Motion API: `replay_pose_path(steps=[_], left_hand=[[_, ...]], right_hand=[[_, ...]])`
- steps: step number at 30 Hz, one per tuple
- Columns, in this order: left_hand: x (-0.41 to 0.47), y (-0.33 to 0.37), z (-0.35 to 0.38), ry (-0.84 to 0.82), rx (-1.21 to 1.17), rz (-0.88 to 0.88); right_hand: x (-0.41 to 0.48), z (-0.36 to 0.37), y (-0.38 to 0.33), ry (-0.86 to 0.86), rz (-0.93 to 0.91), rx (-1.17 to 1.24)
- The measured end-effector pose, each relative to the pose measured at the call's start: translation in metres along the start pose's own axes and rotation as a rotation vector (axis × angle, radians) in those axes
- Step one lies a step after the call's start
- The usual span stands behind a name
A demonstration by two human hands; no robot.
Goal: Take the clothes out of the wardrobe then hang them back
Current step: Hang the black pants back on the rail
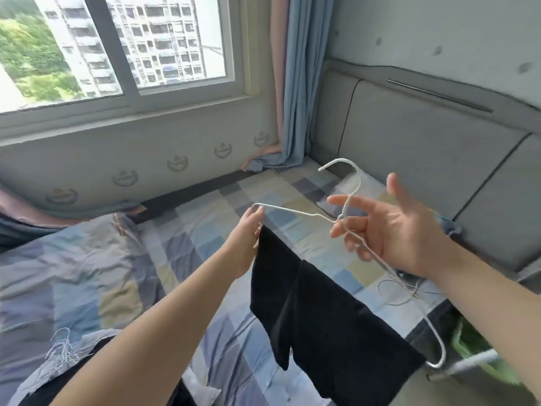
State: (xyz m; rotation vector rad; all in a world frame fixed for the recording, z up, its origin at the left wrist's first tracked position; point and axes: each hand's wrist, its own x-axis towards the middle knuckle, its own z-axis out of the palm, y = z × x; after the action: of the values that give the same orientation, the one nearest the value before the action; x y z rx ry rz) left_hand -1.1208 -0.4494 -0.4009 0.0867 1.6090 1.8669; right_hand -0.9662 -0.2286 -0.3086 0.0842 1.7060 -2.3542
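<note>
A white wire hanger [295,211] is held up over the bed, hook pointing up and away. A black garment [322,326] is draped over its lower bar and hangs down. My left hand [247,244] grips the hanger's left end together with the garment's upper edge. My right hand [392,230] holds the hanger just below its twisted neck, the lower fingers curled round the wire while the thumb and index finger spread out. No wardrobe is in view.
Below lies a bed [96,273] with a checked blue, grey and yellow cover. More white hangers [61,344] lie on dark cloth at lower left. A padded grey headboard [433,159] stands right, a window [117,45] and blue curtain [301,83] behind. A green-lined bin [480,356] sits at lower right.
</note>
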Motion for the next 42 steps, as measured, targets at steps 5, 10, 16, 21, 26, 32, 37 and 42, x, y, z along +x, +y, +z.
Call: replay_pose_path(steps=[5, 10, 16, 21, 26, 32, 37, 42], left_hand=[[0.002, -0.011, 0.032, -0.23, 0.183, -0.111], [-0.011, -0.024, 0.092, -0.58, 0.325, -0.219], [-0.047, -0.041, 0.17, -1.014, 0.58, -0.265], [-0.093, -0.05, 0.242, -1.27, 0.726, -0.14], [-0.156, -0.065, 0.326, -1.396, 0.776, 0.006], [-0.246, -0.113, 0.451, -1.457, 0.753, 0.119], [-0.339, -0.134, 0.553, -1.506, 0.806, 0.204], [-0.42, -0.137, 0.645, -1.622, 0.794, 0.257]], right_hand=[[-0.056, -0.006, 0.025, 0.15, -0.099, 0.341], [-0.122, -0.006, 0.042, 0.351, -0.242, 0.439], [-0.216, 0.002, 0.047, 0.618, -0.345, 0.39], [-0.309, 0.013, 0.051, 0.782, -0.432, 0.375], [-0.418, 0.023, 0.057, 0.94, -0.523, 0.372], [-0.567, 0.037, 0.061, 1.11, -0.645, 0.332], [-0.684, 0.048, 0.052, 1.251, -0.729, 0.288], [-0.784, 0.063, 0.031, 1.397, -0.848, 0.242]])
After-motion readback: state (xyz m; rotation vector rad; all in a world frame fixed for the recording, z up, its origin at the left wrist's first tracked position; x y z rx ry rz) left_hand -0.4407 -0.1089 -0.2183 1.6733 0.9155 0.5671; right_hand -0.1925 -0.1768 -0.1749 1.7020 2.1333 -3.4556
